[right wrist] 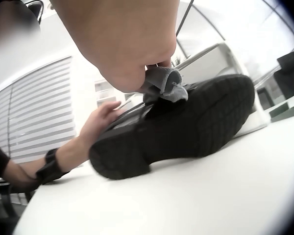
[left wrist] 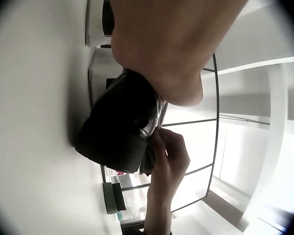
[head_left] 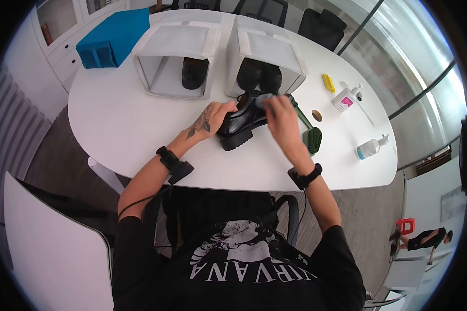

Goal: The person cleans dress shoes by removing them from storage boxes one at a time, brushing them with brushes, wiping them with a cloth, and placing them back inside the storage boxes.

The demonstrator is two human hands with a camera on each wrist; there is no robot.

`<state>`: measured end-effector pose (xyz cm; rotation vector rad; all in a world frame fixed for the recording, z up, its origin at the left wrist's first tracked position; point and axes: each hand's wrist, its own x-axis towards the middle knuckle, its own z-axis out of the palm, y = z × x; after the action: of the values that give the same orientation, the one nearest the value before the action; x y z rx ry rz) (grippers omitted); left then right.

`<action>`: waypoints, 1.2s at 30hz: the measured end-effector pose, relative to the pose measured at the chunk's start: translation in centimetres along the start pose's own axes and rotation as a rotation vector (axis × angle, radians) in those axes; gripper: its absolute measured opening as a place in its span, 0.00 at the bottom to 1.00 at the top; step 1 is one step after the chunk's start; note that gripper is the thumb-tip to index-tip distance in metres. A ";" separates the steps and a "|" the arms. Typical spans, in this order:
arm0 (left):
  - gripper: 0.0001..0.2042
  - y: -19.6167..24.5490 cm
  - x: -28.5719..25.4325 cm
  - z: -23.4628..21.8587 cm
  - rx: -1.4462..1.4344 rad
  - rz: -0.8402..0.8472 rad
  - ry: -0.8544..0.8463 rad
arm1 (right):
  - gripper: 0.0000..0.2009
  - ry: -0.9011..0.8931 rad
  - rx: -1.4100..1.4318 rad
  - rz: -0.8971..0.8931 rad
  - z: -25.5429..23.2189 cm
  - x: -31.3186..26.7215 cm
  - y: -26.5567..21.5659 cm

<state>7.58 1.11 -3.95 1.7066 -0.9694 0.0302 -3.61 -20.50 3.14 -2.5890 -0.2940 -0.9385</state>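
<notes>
Red stool [head_left: 406, 225] (near a bystander [head_left: 428, 239])

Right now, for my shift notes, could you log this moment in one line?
left hand: holds shoe | right hand: holds grey cloth at shoe | green brush: on table

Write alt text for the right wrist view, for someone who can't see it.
The right hand holds a grey cloth at a black dress shoe, its grooved sole facing the camera. The left hand grips the shoe near its heel, above a white table.
</notes>
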 end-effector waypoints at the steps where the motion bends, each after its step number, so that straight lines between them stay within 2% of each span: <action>1: 0.33 0.3 -0.1 0.1 -0.003 0.004 0.001 | 0.07 0.057 0.011 0.060 -0.2 0.7 0.9; 3: 0.34 0.7 0.3 -0.3 -0.131 -0.156 -0.045 | 0.08 0.059 0.018 0.103 -0.1 0.9 0.6; 7: 0.35 0.8 0.2 -0.5 -0.117 -0.204 -0.099 | 0.10 -0.078 0.100 -0.078 1.1 -2.8 -4.8; 9: 0.34 -0.4 -0.3 0.2 0.032 0.063 0.078 | 0.10 -0.129 0.110 -0.148 1.1 -3.5 -5.9; 11: 0.33 -0.8 -0.2 0.3 0.017 0.058 0.027 | 0.09 -0.094 0.055 -0.119 0.5 -2.8 -3.6; 13: 0.31 -0.1 0.2 0.0 -0.061 -0.080 -0.029 | 0.08 -0.013 -0.059 -0.049 -0.8 -1.4 -0.3; 15: 0.31 1.2 0.5 -0.5 -0.057 -0.099 -0.066 | 0.07 0.070 -0.123 0.085 -1.7 -0.2 2.6; 16: 0.30 1.7 0.6 -0.8 -0.050 -0.124 -0.108 | 0.07 0.071 -0.126 0.078 -1.8 -0.2 3.0; 18: 0.29 2.5 0.4 -0.6 -0.039 -0.076 -0.089 | 0.06 0.047 -0.095 0.158 -2.0 -0.8 2.9; 19: 0.29 2.6 0.4 -0.5 -0.026 -0.031 -0.074 | 0.07 0.039 -0.084 0.138 -1.4 -1.3 1.7; 21: 0.27 2.0 0.7 -0.9 0.004 -0.063 -0.118 | 0.07 0.020 -0.067 0.062 -0.8 -2.5 -0.5; 22: 0.26 1.7 0.8 -1.0 0.038 -0.088 -0.163 | 0.08 -0.007 0.017 0.083 -0.7 -3.1 -1.3; 26: 0.24 2.3 0.8 -1.0 0.049 -0.117 -0.151 | 0.09 -0.009 0.004 0.043 -1.3 -3.0 0.3; 29: 0.24 2.3 0.8 -1.0 0.030 -0.122 -0.139 | 0.08 0.091 -0.028 0.186 -2.2 -1.1 3.2; 30: 0.24 2.5 0.7 -0.9 0.026 -0.130 -0.143 | 0.09 0.072 -0.012 0.286 -2.4 -0.6 4.0; 33: 0.23 3.0 0.7 -1.0 0.014 -0.098 -0.144 | 0.08 0.068 -0.069 0.211 -2.0 -0.9 4.3; 36: 0.23 2.6 0.8 -1.0 0.016 -0.063 -0.132 | 0.09 0.017 0.038 0.124 -0.7 -2.6 -0.3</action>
<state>6.94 1.38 -1.11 1.7711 -1.0139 -0.1180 -6.01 -20.69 2.02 -2.5311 -0.1432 -0.9017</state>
